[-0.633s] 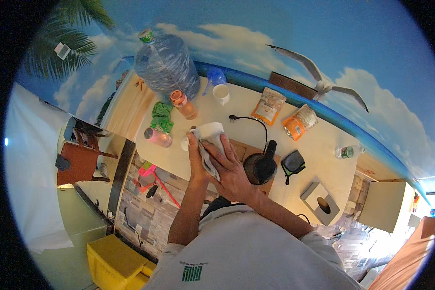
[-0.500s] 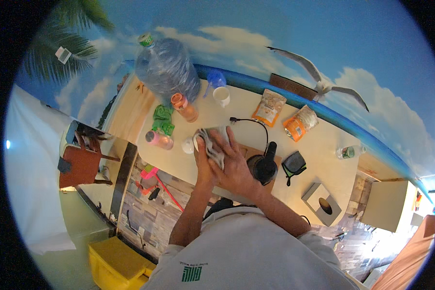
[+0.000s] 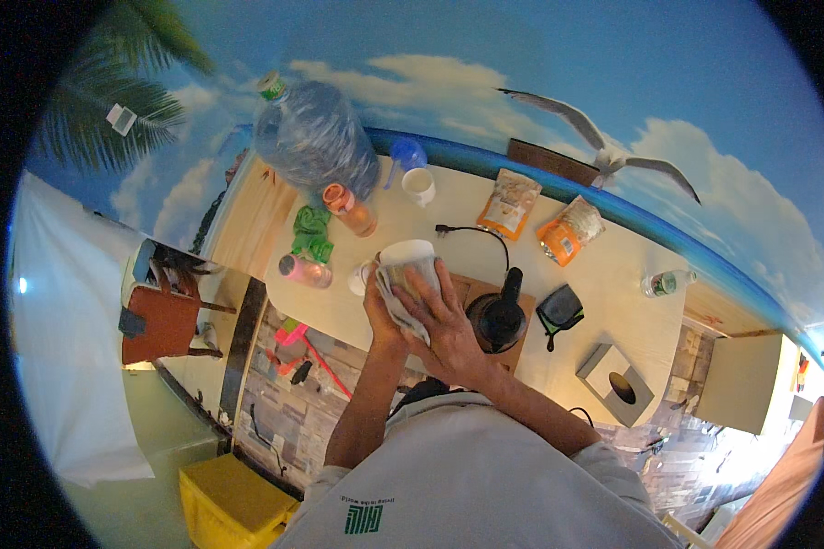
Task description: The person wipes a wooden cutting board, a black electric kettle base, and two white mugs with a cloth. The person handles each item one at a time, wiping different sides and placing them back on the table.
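Both hands are raised over the near left part of the cream table (image 3: 586, 284). My left hand (image 3: 381, 316) grips a white cup-like object (image 3: 405, 249) from the left. My right hand (image 3: 441, 328) presses a pale grey cloth (image 3: 398, 288) against it, fingers curved over the cloth. A small white item (image 3: 359, 279) lies partly hidden behind my left hand. A black kettle (image 3: 494, 322) stands on a wooden board (image 3: 513, 357) just right of my hands, with a black cable and plug (image 3: 467, 229) behind.
Around them: large water jug (image 3: 316, 137), orange bottle (image 3: 348, 210), pink bottle (image 3: 304, 270), green plastic bag (image 3: 313, 233), blue plastic item (image 3: 407, 156), white mug (image 3: 418, 186), two pouches (image 3: 506, 203), dark folded item (image 3: 561, 306), tissue box (image 3: 600, 380), small bottle (image 3: 668, 284), chair (image 3: 160, 320).
My hands shifted and turned around the white object and cloth, moving slightly right, then settling with more of the white rim showing on top. Both still grip them.
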The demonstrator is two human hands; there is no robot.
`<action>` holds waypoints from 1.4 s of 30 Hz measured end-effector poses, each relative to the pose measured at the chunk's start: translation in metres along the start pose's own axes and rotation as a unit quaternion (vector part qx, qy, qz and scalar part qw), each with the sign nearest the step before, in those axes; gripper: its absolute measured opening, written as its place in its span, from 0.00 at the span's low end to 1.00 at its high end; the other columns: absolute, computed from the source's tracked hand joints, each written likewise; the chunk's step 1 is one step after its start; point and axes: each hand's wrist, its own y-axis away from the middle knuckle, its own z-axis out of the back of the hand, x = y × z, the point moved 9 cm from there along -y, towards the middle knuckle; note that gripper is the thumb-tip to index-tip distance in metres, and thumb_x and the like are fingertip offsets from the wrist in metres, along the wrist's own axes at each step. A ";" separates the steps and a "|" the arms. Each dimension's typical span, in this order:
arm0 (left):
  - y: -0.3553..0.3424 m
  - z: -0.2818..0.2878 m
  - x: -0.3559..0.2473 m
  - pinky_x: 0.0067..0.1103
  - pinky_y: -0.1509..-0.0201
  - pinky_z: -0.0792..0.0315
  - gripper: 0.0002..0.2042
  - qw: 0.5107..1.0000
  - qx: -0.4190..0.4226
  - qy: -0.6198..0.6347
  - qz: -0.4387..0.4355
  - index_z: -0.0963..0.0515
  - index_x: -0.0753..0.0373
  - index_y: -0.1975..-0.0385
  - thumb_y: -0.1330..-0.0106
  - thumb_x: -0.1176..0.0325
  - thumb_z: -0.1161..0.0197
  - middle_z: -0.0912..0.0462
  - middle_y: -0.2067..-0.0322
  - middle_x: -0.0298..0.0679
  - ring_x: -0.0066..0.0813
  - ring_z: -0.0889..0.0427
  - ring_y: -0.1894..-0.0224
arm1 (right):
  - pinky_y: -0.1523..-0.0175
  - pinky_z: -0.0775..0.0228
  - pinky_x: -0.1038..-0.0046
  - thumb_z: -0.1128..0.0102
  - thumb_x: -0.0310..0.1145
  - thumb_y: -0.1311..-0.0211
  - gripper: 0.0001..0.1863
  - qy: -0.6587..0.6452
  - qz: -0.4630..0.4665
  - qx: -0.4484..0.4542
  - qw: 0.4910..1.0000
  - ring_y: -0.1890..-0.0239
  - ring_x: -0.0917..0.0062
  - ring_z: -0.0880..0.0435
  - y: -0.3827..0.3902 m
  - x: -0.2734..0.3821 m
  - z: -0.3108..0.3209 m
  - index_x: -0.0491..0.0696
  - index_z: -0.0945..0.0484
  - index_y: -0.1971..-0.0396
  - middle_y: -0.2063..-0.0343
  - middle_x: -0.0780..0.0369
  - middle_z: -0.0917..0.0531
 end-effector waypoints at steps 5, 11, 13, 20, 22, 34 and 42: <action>0.010 -0.025 0.015 0.32 0.32 0.30 0.20 0.998 -0.055 -0.033 -0.015 0.33 0.55 0.35 0.23 0.59 0.46 0.23 0.42 0.36 0.33 0.24 0.39 | 0.23 0.53 0.47 0.44 0.34 0.30 0.31 -0.175 -0.051 -0.049 0.982 0.26 0.39 0.48 -0.038 -0.045 0.025 0.44 0.37 0.30 0.26 0.50 0.44; 0.005 -0.024 0.008 0.32 0.35 0.29 0.18 0.998 -0.054 0.023 -0.008 0.27 0.57 0.41 0.23 0.56 0.47 0.20 0.45 0.37 0.33 0.22 0.42 | 0.22 0.52 0.54 0.47 0.36 0.26 0.33 -0.203 -0.076 -0.106 0.971 0.22 0.44 0.54 -0.015 -0.032 0.020 0.45 0.45 0.26 0.23 0.51 0.49; 0.001 -0.018 0.005 0.34 0.37 0.26 0.18 0.999 -0.025 0.019 0.012 0.24 0.58 0.44 0.23 0.54 0.48 0.17 0.48 0.38 0.35 0.18 0.46 | 0.22 0.57 0.51 0.46 0.33 0.28 0.33 -0.136 -0.049 -0.061 0.988 0.21 0.46 0.60 0.008 -0.022 0.003 0.43 0.42 0.26 0.22 0.51 0.54; 0.017 -0.019 0.026 0.36 0.32 0.30 0.23 0.997 -0.068 0.034 0.003 0.34 0.55 0.33 0.24 0.57 0.45 0.23 0.41 0.37 0.36 0.23 0.39 | 0.22 0.55 0.67 0.55 0.25 0.24 0.32 -0.426 -0.122 -0.111 0.890 0.22 0.65 0.47 -0.004 -0.035 0.020 0.39 0.51 0.25 0.23 0.52 0.50; 0.018 -0.025 0.033 0.37 0.32 0.30 0.24 0.999 -0.051 0.000 -0.001 0.35 0.55 0.33 0.25 0.57 0.44 0.23 0.41 0.37 0.35 0.23 0.39 | 0.22 0.55 0.67 0.56 0.25 0.23 0.30 -0.449 -0.166 -0.083 0.874 0.23 0.65 0.45 -0.016 -0.065 0.023 0.40 0.50 0.25 0.24 0.52 0.49; -0.007 -0.002 0.016 0.37 0.38 0.25 0.25 0.999 0.020 0.024 0.030 0.25 0.61 0.42 0.23 0.46 0.52 0.18 0.48 0.44 0.43 0.19 0.45 | 0.23 0.59 0.41 0.35 0.29 0.47 0.39 0.002 -0.004 -0.055 0.998 0.23 0.42 0.54 0.021 0.001 0.005 0.48 0.31 0.31 0.24 0.54 0.45; 0.015 -0.001 0.035 0.35 0.34 0.26 0.28 0.998 -0.050 -0.018 0.026 0.30 0.63 0.36 0.23 0.45 0.55 0.23 0.42 0.46 0.43 0.22 0.41 | 0.24 0.61 0.38 0.32 0.39 0.51 0.36 0.102 0.092 -0.029 0.990 0.22 0.51 0.51 0.001 -0.001 0.018 0.50 0.23 0.37 0.29 0.64 0.33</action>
